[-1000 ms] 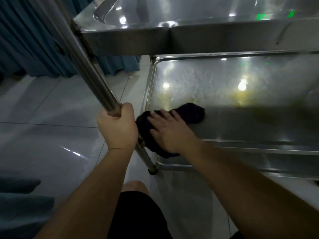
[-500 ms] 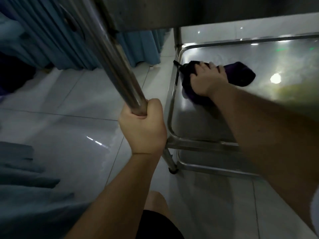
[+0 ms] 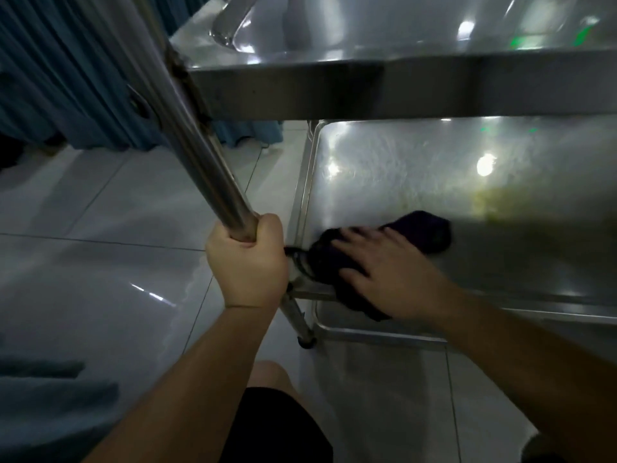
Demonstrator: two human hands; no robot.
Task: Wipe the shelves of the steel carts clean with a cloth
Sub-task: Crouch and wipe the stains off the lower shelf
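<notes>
A dark cloth (image 3: 424, 233) lies on the lower shelf (image 3: 400, 168) of the steel cart, at its near left corner, and hangs a little over the front rim. My right hand (image 3: 387, 272) presses flat on the cloth with fingers spread. My left hand (image 3: 248, 265) grips the cart's upright steel post (image 3: 197, 152) just left of that corner. The upper shelf (image 3: 400, 91) runs across the top of the view, above the lower one. A yellowish smear (image 3: 494, 205) shows on the lower shelf right of the cloth.
Glossy grey floor tiles (image 3: 100, 228) spread to the left and below. A blue curtain (image 3: 66, 78) hangs at the upper left. The post's foot (image 3: 305, 340) stands on the floor. My knee and dark shorts (image 3: 273, 419) are at the bottom centre.
My right hand has pulled the cloth back from the far left corner of the lower shelf to the near left corner. The view has tilted up, showing the upper shelf again. My left hand keeps its grip.
</notes>
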